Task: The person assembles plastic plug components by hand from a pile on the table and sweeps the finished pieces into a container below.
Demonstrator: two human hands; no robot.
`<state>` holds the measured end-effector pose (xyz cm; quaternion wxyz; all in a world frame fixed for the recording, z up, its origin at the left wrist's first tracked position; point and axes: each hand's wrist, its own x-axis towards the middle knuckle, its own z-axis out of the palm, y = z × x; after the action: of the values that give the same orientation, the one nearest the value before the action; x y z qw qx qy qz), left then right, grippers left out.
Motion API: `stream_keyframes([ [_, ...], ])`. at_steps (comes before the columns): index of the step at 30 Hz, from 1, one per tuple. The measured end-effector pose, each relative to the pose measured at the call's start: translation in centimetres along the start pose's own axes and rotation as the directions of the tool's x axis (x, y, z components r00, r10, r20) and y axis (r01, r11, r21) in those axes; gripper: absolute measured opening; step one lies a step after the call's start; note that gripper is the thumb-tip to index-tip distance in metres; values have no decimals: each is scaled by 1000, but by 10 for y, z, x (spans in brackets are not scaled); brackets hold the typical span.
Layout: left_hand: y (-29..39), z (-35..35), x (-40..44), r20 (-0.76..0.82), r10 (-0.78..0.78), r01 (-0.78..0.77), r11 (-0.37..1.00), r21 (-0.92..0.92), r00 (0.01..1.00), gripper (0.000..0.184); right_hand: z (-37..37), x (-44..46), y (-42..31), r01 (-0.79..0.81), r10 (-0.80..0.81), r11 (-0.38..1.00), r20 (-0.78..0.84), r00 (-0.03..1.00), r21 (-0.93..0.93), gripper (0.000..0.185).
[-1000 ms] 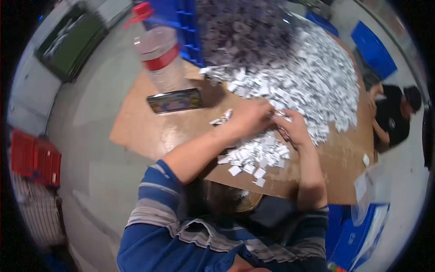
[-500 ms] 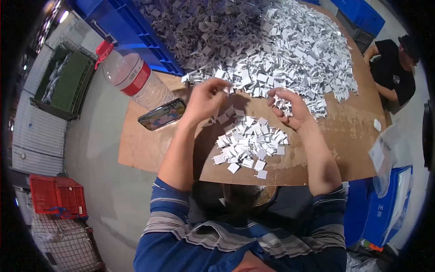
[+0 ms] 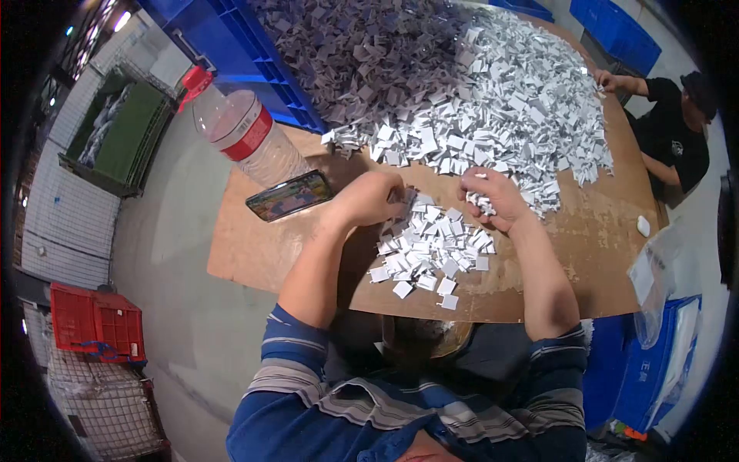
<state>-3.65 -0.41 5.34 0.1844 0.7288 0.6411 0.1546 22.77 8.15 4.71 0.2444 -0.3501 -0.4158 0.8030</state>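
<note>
Fingers (image 3: pixel 396 190) of the left hand (image 3: pixel 365 200) are bent toward the thumb, nearly closed, at the upper left edge of a small pile (image 3: pixel 431 246) of flat white tiles; whether they grip a tile cannot be told. Right hand (image 3: pixel 504 202): fingers curled, palm turned inward, closed loosely around a cluster of white pieces (image 3: pixel 482 203). The small pile lies on the brown counter (image 3: pixel 570 266), between the two forearms and near the front edge. Beyond both hands spreads a large heap (image 3: pixel 531 100) of similar pieces, its left part in shadow and bordered by a blue crate (image 3: pixel 231 54). To the left, a phone (image 3: pixel 289 195) with a lit screen stands tilted just in front of a clear bottle (image 3: pixel 254 138) with a red cap. Beside the heap's right edge is a co-worker's hand (image 3: pixel 607 80); a clear plastic bag (image 3: pixel 653 296) hangs at the counter's right corner.
</note>
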Motion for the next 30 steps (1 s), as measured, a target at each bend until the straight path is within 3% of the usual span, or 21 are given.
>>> stream_keyframes([
  [2, 5, 14, 14, -63, 146, -157, 958, -238, 987, 21, -3, -2, -1, 21, -22, 999, -41, 999, -32, 23],
  [3, 12, 21, 21, -80, 170, -185, 950, -253, 982, 21, -1, -3, -4, 5, -9, 997, -55, 998, -77, 22],
  [5, 27, 39, 25, -146, 68, -132, 859, -495, 987, 18, 3, -4, -5, -7, -6, 990, -92, 996, -144, 20],
  [7, 37, 50, 23, -165, -60, -74, 712, -699, 984, 14, 3, -3, -2, 3, -13, 947, -31, 999, -320, 20],
  [12, 54, 59, 21, -286, -146, -155, 574, -804, 947, 10, 2, -2, 1, 3, 25, 927, 72, 997, -375, 21],
  [14, 44, 77, 29, -445, -62, -304, 647, -700, 893, 11, 13, -10, -4, -61, 69, 919, 8, 998, -389, 22],
  [15, 45, 72, 26, -425, -45, -281, 687, -670, 904, 13, 16, -9, -2, -77, 75, 942, -18, 997, -327, 20],
  [19, 42, 57, 22, -534, 258, -507, 767, -393, 805, 20, 18, -7, -2, -107, 87, 967, -95, 992, -233, 20],
  [23, 48, 55, 16, -491, 281, -503, 762, -408, 825, 33, 16, -7, 2, 16, -12, 979, 17, 1000, -202, 21],
  [27, 59, 40, 9, -332, 340, -396, 911, -115, 880, 50, 9, 0, 12, 47, -59, 981, -61, 996, -186, 14],
  [30, 55, 44, 14, -397, 399, -436, 900, -4, 826, 46, 7, 1, 10, 11, -19, 968, -32, 999, -249, 18],
])
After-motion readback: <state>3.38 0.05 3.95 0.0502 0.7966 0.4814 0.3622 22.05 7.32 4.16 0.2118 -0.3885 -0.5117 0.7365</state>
